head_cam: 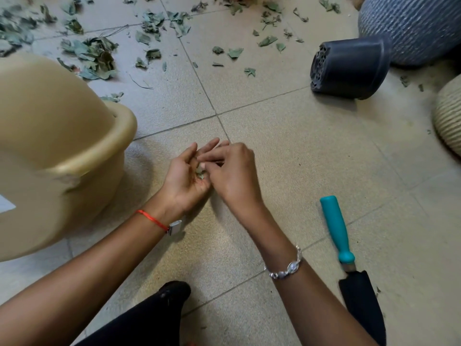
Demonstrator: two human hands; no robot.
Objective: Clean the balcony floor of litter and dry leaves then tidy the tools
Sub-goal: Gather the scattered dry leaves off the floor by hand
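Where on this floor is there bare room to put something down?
Bare tiles lie between the hands, the tipped black pot and the trowel. Dry leaves crowd the far floor behind the tan bucket.

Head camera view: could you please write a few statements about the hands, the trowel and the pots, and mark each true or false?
1. The left hand, palm up, cups small dry leaf pieces. True.
2. The teal-handled trowel with a black blade is held in the right hand. False: it lies on the tiled floor.
3. The small dark grey plastic pot stands upright. False: it lies on its side.
4. Scattered dry leaves remain beyond the tan plastic bucket. True.
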